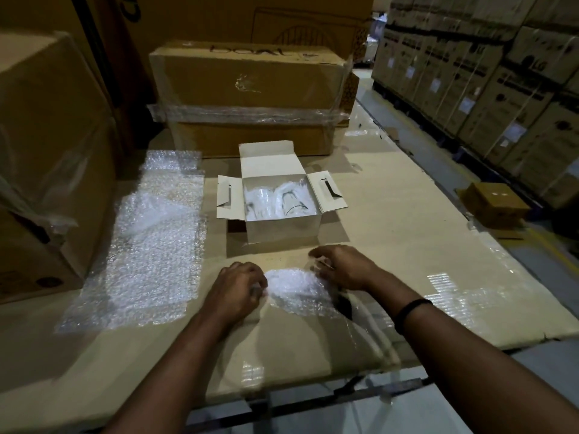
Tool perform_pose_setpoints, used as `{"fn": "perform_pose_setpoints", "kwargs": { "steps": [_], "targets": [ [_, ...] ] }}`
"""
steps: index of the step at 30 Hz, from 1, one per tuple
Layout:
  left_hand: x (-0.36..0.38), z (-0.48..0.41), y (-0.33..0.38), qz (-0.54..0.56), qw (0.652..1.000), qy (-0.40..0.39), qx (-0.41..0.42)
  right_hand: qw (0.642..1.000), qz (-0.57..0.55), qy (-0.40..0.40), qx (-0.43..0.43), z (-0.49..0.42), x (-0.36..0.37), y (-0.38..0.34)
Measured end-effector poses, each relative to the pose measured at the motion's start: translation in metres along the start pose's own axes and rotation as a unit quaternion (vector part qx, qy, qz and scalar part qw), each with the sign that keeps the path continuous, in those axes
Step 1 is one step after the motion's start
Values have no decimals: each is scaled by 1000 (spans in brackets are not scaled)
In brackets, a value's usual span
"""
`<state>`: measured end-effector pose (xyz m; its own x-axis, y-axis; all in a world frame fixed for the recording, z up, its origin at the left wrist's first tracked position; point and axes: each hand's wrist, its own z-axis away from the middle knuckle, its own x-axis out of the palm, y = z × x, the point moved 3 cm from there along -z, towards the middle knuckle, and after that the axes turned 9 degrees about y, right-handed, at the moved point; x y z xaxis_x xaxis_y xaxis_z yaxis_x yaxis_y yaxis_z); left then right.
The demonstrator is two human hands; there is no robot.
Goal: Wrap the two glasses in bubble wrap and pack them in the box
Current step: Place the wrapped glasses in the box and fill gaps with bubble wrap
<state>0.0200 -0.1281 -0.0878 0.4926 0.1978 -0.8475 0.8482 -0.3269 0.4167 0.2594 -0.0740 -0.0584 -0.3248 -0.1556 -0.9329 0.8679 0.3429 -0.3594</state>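
Observation:
A small white box [283, 228] stands open on the cardboard-covered table, flaps spread. Inside it lie wrapped pale shapes [277, 198]; I cannot tell how many glasses are there. In front of the box a bubble-wrapped bundle [294, 288] lies on the table. My left hand [238, 285] grips its left end and my right hand [340, 266] pinches its right end. What the bundle holds is hidden by the wrap.
Spare bubble wrap sheets [147, 249] are spread on the table at the left. A large brown carton [247, 95] stands behind the box, another carton [47, 170] at the far left. Stacked cartons [488, 73] line the aisle at right; a small carton [496, 203] sits on the floor.

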Motion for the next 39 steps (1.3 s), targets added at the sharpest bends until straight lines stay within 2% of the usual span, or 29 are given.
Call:
{"fn": "perform_pose_setpoints", "kwargs": {
  "steps": [2, 4, 7, 9, 10, 13, 17, 20, 23, 26, 30, 35, 39],
  "targets": [
    [-1, -3, 3, 0, 999, 43, 5, 997, 38, -56, 26, -7, 4, -2],
    [-4, -4, 6, 11, 995, 98, -18, 996, 66, -63, 17, -13, 10, -7],
    [-6, -6, 7, 1, 989, 143, -41, 993, 96, 66, -37, -16, 9, -16],
    [-5, -9, 1, -21, 990, 136, -18, 978, 118, 156, -74, -12, 7, -24],
    [-4, -9, -2, -35, 992, 120, -9, 973, 132, 169, -90, -10, 8, -26],
    [-1, -2, -12, -50, 996, 79, 10, 967, 168, 142, -125, -3, 23, -23],
    [-4, 6, -21, 1, 999, 45, -24, 968, 153, 128, -155, 11, 28, -5],
    [-13, -1, -16, 26, 997, 49, -59, 980, 135, 63, -129, 9, 19, -9],
    [-16, -5, -12, 44, 993, 55, -96, 993, 110, 20, -50, -1, 13, -16],
    [-14, -7, -15, 18, 997, 39, -71, 998, 69, 4, 11, -6, 14, -20],
    [-13, -5, -23, -33, 999, 7, -20, 996, 77, -35, -1, -14, 16, -25],
    [-13, -8, -27, -7, 999, 9, -42, 995, 59, -66, -35, -16, 20, -30],
    [-14, -7, -23, 56, 996, 37, -60, 997, 73, -39, 2, -14, 27, -37]
  ]
}}
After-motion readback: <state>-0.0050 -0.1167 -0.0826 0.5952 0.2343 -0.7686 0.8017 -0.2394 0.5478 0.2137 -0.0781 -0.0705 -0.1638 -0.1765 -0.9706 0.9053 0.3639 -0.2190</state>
